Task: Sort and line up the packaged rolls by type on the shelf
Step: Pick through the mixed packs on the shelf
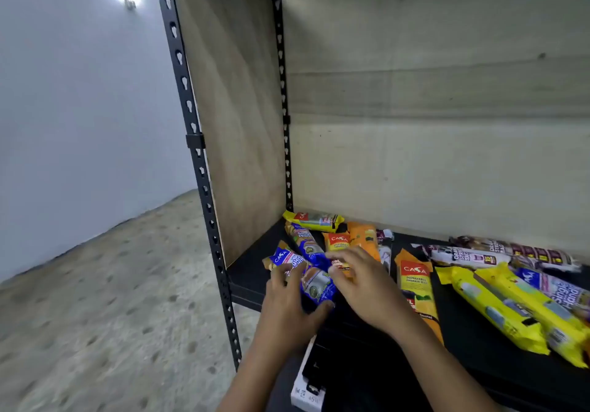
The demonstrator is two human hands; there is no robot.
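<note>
1. Concrete floor (95, 300) and a pale wall (64, 92) lie to the left of a black metal rack (204, 188) with wooden side and back panels
2. Packaged rolls are scattered over the black shelf (463, 332), none in a row yet
3. Left hand (287, 303) grips the near end of a blue roll (316, 284), fingers curled round it, thumb underneath
4. Right hand (364, 284) rests just beside it, fingers bent down onto the blue roll and a small orange roll (338, 242); whether it grips either I cannot tell
5. Second blue roll (303, 239) lies behind, near a yellow roll (316, 220) in the back left corner
6. Long orange roll (415, 284) lies right of the hands
7. Two yellow rolls (498, 309) lie side by side at right, with white-and-maroon rolls (472, 256) behind them
</note>
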